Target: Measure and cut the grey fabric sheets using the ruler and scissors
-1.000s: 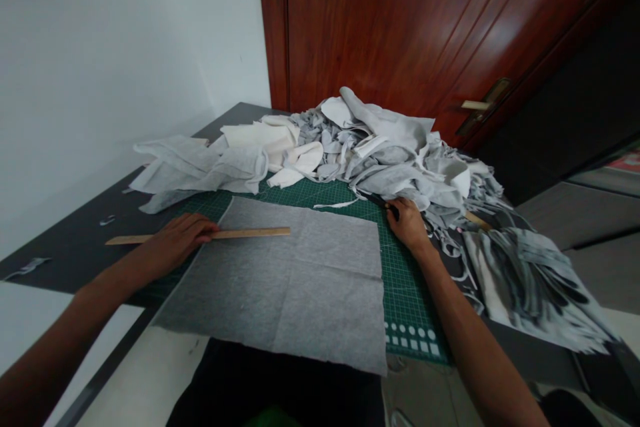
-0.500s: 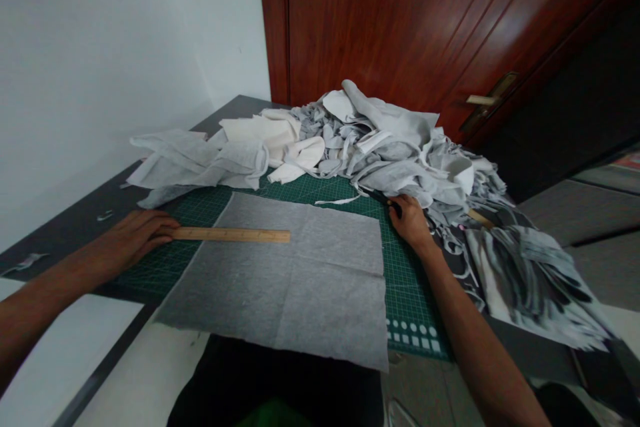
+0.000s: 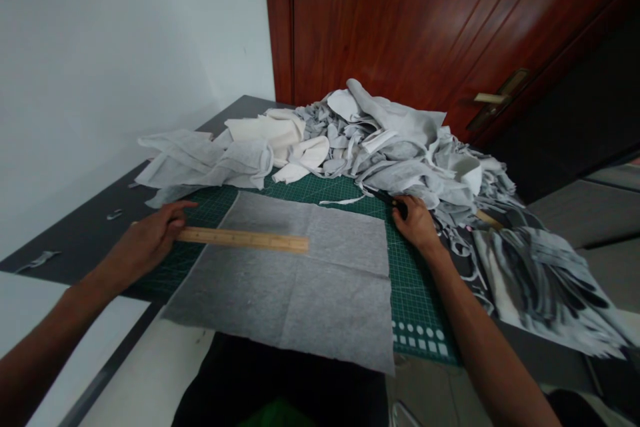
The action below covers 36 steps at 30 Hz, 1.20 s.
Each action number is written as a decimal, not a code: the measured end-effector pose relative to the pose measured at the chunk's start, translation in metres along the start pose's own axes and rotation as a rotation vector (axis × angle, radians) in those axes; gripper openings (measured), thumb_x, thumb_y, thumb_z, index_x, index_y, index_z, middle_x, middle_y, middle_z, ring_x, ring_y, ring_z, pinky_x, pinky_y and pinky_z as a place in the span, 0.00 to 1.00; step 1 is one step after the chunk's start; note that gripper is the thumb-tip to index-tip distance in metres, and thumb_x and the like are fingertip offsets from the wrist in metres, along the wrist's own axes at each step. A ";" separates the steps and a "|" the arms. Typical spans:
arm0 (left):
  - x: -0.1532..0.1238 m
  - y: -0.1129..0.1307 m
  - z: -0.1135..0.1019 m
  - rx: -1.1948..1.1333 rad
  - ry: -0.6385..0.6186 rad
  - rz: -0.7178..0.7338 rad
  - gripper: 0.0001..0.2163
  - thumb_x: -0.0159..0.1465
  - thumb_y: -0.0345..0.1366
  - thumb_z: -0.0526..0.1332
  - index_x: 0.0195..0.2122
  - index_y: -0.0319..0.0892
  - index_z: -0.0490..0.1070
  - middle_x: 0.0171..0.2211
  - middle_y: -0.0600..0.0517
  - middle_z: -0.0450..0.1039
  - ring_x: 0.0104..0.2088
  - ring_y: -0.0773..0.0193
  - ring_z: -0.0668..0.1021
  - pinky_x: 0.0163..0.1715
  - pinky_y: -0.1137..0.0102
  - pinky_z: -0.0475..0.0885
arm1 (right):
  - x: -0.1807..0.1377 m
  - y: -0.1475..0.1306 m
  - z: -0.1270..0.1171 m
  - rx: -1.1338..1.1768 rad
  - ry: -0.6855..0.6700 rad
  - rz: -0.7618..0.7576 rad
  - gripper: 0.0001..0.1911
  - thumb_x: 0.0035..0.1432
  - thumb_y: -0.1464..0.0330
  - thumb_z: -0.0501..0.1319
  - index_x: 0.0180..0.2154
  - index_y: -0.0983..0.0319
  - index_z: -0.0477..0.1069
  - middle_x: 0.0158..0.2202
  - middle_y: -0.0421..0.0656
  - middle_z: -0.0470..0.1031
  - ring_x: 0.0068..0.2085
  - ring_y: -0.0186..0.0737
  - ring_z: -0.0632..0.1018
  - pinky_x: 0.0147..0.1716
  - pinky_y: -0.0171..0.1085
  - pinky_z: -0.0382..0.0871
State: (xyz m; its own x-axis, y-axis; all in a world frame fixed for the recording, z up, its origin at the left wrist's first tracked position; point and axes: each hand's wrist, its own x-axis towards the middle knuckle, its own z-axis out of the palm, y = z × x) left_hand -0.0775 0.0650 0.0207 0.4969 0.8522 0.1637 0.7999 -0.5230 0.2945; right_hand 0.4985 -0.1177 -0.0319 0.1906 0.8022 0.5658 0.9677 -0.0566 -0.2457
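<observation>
My left hand (image 3: 150,238) is closed around the left end of a wooden ruler (image 3: 245,239), which reaches over a grey piece of fabric (image 3: 300,287). The ruler looks slightly raised from the cloth. Creased and roughly rectangular, the fabric lies on a green cutting mat (image 3: 415,300), its near edge hanging past the table's front. At the mat's far right my right hand (image 3: 416,221) has its fingers wrapped on black-handled scissors (image 3: 384,197). Their blades point left toward the fabric heap and are partly hidden.
A large heap of grey and white fabric scraps (image 3: 395,140) covers the back of the dark table (image 3: 75,227). Stacked grey cloth strips (image 3: 545,280) lie at the right. Behind stand a white wall (image 3: 125,33) and a brown wooden door (image 3: 390,27).
My left hand has picked the ruler up from the fabric and moved it a little to the right. My right hand stays on the scissors. The view has shifted slightly.
</observation>
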 end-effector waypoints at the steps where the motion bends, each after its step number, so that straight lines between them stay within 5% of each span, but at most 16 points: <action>1: 0.003 0.014 0.001 0.000 -0.028 0.027 0.24 0.77 0.52 0.39 0.61 0.44 0.62 0.39 0.53 0.74 0.35 0.60 0.79 0.39 0.69 0.71 | 0.000 -0.003 -0.001 -0.008 -0.005 0.006 0.18 0.63 0.69 0.59 0.53 0.66 0.76 0.49 0.57 0.81 0.50 0.61 0.78 0.55 0.57 0.73; 5: 0.025 0.078 0.012 -0.027 -0.099 0.244 0.32 0.75 0.62 0.44 0.66 0.40 0.58 0.40 0.50 0.76 0.34 0.57 0.80 0.36 0.67 0.71 | 0.001 -0.018 -0.010 -0.091 -0.011 0.026 0.15 0.64 0.70 0.58 0.49 0.65 0.78 0.46 0.57 0.81 0.48 0.61 0.77 0.51 0.57 0.72; 7: 0.037 0.109 0.019 -0.027 -0.098 0.377 0.33 0.74 0.64 0.49 0.67 0.42 0.59 0.49 0.45 0.78 0.43 0.53 0.82 0.43 0.65 0.73 | 0.003 -0.027 -0.016 -0.137 0.021 0.024 0.13 0.66 0.70 0.58 0.47 0.64 0.79 0.45 0.56 0.80 0.47 0.61 0.76 0.49 0.57 0.71; 10: 0.053 0.143 0.031 0.036 -0.162 0.579 0.28 0.74 0.58 0.55 0.63 0.41 0.63 0.56 0.41 0.76 0.52 0.51 0.81 0.48 0.64 0.74 | 0.007 -0.038 -0.025 -0.043 0.088 -0.037 0.12 0.68 0.69 0.57 0.44 0.61 0.79 0.43 0.53 0.79 0.47 0.58 0.75 0.49 0.55 0.70; 13: 0.063 0.160 0.045 0.138 -0.203 0.674 0.19 0.76 0.49 0.57 0.59 0.41 0.68 0.54 0.44 0.77 0.50 0.54 0.81 0.42 0.67 0.73 | 0.009 -0.046 -0.031 0.201 0.047 -0.148 0.15 0.74 0.67 0.53 0.42 0.58 0.79 0.41 0.49 0.80 0.46 0.53 0.76 0.49 0.53 0.70; 17: 0.071 0.160 0.062 0.187 -0.201 0.740 0.14 0.77 0.41 0.57 0.58 0.41 0.69 0.53 0.45 0.75 0.50 0.56 0.79 0.40 0.67 0.72 | 0.006 -0.056 -0.030 0.448 -0.184 -0.226 0.16 0.77 0.62 0.52 0.45 0.57 0.78 0.43 0.46 0.81 0.47 0.50 0.78 0.50 0.51 0.71; 21: 0.080 0.147 0.069 0.134 -0.140 0.769 0.12 0.77 0.37 0.57 0.57 0.39 0.70 0.52 0.45 0.75 0.53 0.55 0.77 0.52 0.63 0.72 | 0.003 -0.064 -0.023 0.502 -0.382 -0.309 0.12 0.74 0.60 0.58 0.51 0.56 0.76 0.43 0.47 0.80 0.46 0.50 0.78 0.47 0.49 0.73; 28: 0.085 0.133 0.070 0.022 -0.083 0.739 0.11 0.77 0.35 0.55 0.55 0.40 0.71 0.50 0.46 0.74 0.53 0.56 0.75 0.57 0.62 0.70 | 0.004 -0.060 -0.022 0.453 -0.429 -0.391 0.15 0.67 0.60 0.68 0.52 0.57 0.75 0.47 0.49 0.78 0.48 0.51 0.77 0.48 0.50 0.73; 36: 0.081 0.135 0.070 -0.037 -0.060 0.741 0.11 0.77 0.36 0.55 0.55 0.39 0.71 0.50 0.46 0.74 0.52 0.57 0.75 0.56 0.63 0.70 | 0.004 -0.065 -0.024 0.399 -0.428 -0.361 0.10 0.66 0.64 0.67 0.48 0.57 0.74 0.43 0.46 0.78 0.45 0.49 0.77 0.46 0.47 0.72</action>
State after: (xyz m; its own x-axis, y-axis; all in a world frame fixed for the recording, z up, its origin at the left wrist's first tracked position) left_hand 0.0944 0.0628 0.0078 0.9202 0.2733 0.2801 0.2364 -0.9586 0.1587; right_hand 0.4401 -0.1248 0.0053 -0.2937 0.8985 0.3263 0.8078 0.4158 -0.4177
